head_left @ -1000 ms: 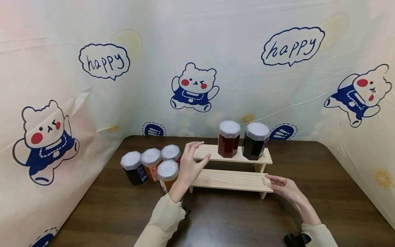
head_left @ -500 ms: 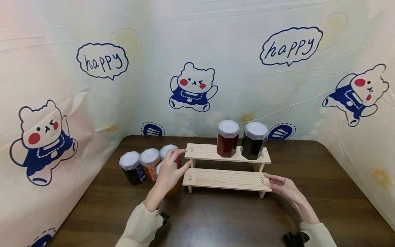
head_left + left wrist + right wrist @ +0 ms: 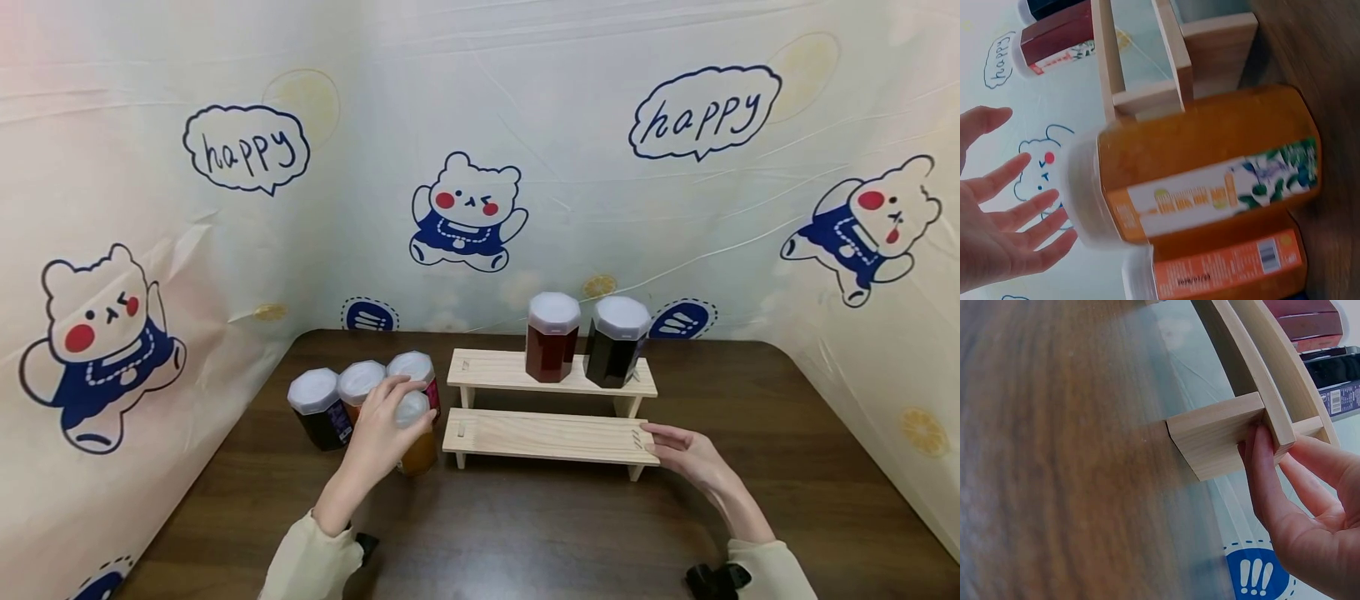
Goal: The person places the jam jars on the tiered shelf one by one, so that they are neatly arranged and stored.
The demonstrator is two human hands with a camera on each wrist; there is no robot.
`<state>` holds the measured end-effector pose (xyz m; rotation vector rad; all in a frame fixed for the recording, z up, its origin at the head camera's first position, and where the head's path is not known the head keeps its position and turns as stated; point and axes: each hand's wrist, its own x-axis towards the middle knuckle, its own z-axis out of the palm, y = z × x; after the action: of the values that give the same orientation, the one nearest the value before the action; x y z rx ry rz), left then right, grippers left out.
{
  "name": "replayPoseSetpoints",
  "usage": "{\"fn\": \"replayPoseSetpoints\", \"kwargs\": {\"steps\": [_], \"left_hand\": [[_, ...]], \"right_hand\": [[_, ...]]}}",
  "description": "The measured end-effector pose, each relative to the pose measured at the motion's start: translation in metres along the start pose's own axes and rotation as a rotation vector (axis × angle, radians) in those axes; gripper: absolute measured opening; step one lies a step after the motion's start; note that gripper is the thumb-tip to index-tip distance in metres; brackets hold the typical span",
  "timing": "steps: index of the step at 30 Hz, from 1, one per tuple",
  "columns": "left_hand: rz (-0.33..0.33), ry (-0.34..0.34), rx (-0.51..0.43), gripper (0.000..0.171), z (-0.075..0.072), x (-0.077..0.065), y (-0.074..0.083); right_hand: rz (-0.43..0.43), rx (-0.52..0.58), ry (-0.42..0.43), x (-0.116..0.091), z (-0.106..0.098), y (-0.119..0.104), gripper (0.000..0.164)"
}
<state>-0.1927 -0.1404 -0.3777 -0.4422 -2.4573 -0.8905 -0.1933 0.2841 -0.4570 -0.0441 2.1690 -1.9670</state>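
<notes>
My left hand (image 3: 372, 437) reaches over an amber jar (image 3: 418, 455) with a white lid, thumb and fingers spread apart around the lid. In the left wrist view the fingers (image 3: 1029, 219) are beside that jar's white lid (image 3: 1082, 187), and its body carries a label with orange print. My right hand (image 3: 697, 461) pinches the right end of the lower step of a two-step wooden rack (image 3: 551, 435). In the right wrist view the thumb and fingers grip the board's corner (image 3: 1282, 428) near its leg.
On the upper step stand a dark red jar (image 3: 552, 350) and a blackish jar (image 3: 615, 354). Left of the rack are a dark jar (image 3: 318, 412), an orange jar (image 3: 362, 379) and a red jar (image 3: 432, 396), close together on the brown table (image 3: 525, 533). A printed curtain (image 3: 360, 208) encloses the back and sides.
My left hand has moved left and down, from over the rack's left end to the amber jar. The right hand has kept its place on the rack.
</notes>
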Motion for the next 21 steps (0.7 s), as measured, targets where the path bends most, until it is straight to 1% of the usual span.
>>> {"fn": "replayPoseSetpoints", "kwargs": {"steps": [6,10,14,21], "left_hand": [[-0.047,-0.089,0.054,0.042,-0.007,-0.005,-0.008],[-0.036,-0.109,0.094,0.043,-0.009,-0.008,-0.013],[-0.032,-0.128,0.115,0.048,-0.010,-0.012,-0.017],[-0.054,-0.184,0.114,0.056,-0.008,-0.018,-0.024]], "right_hand": [[-0.005,0.029,-0.009,0.001,0.000,0.001,0.051],[-0.005,0.039,-0.011,0.002,0.000,0.002,0.052],[-0.004,0.039,-0.010,0.001,0.000,0.002,0.052],[-0.004,0.024,-0.003,0.000,0.001,0.001,0.053]]}}
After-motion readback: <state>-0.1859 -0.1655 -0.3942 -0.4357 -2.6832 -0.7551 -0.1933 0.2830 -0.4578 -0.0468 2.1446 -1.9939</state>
